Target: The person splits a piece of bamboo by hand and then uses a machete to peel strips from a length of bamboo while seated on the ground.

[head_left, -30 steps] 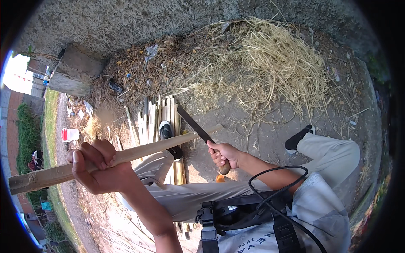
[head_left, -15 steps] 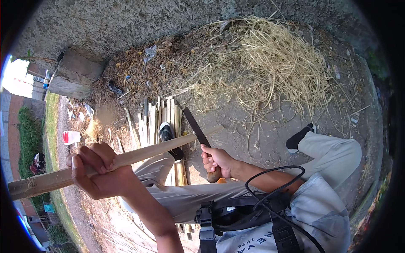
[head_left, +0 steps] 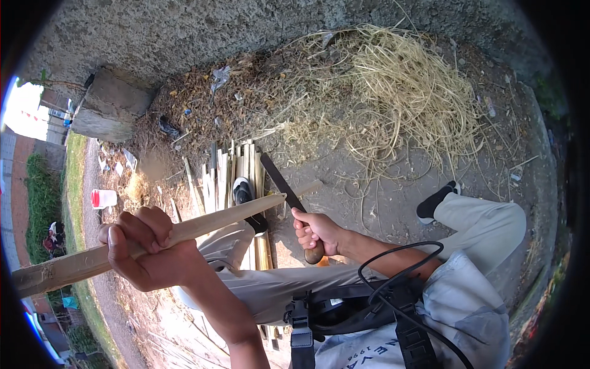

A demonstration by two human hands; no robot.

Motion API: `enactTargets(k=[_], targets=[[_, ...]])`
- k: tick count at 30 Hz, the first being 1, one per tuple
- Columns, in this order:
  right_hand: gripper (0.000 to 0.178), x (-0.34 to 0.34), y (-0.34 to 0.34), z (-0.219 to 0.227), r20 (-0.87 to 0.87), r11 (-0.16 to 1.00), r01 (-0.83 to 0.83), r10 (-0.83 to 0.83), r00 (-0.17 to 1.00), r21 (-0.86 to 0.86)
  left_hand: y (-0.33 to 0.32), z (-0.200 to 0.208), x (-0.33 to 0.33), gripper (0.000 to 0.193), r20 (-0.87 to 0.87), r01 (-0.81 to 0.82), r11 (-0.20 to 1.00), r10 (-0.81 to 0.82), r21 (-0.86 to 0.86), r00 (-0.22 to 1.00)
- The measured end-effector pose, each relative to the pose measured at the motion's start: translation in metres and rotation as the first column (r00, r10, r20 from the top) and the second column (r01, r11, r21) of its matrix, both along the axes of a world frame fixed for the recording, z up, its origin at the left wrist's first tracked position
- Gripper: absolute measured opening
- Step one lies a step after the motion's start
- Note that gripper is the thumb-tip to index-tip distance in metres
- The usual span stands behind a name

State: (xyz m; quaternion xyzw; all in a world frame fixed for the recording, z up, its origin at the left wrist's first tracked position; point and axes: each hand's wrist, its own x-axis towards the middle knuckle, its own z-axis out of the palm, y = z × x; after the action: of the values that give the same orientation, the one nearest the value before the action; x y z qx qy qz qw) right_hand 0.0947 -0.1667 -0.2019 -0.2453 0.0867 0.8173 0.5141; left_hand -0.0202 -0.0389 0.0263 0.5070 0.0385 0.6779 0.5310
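My left hand is closed around a long pale bamboo strip, which slants from the left rim up toward the middle. In my right hand is a knife with a long dark blade and a rounded wooden handle. The blade crosses the strip near its far end, and its edge meets the wood there. Beyond the blade the strip's tip sticks out over the ground. My fingers wrap the knife's handle, whose butt shows below the fist.
Split strips lie stacked under one shoe. Curly shavings heap up ahead at right, below a rough wall. A concrete block and a red-and-white container are at left. A black cable loops by my right arm.
The knife's blade tip has shifted slightly left and its handle slightly right. The strip's far tip has moved a little left. Both hands keep their hold.
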Motion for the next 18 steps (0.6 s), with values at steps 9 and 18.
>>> enactTargets(k=[9,18], targets=[[0.039,-0.003,-0.001,-0.003,0.031,1.0,0.014,-0.013,0.999,-0.027,0.003,0.004,0.008,0.036,0.012,-0.031,0.998,0.031,-0.054,0.999],[0.04,0.004,0.005,-0.016,0.0,1.0,0.004,-0.004,1.0,0.02,0.005,0.003,0.009,0.034,0.007,0.002,1.0,-0.002,-0.018,1.0]])
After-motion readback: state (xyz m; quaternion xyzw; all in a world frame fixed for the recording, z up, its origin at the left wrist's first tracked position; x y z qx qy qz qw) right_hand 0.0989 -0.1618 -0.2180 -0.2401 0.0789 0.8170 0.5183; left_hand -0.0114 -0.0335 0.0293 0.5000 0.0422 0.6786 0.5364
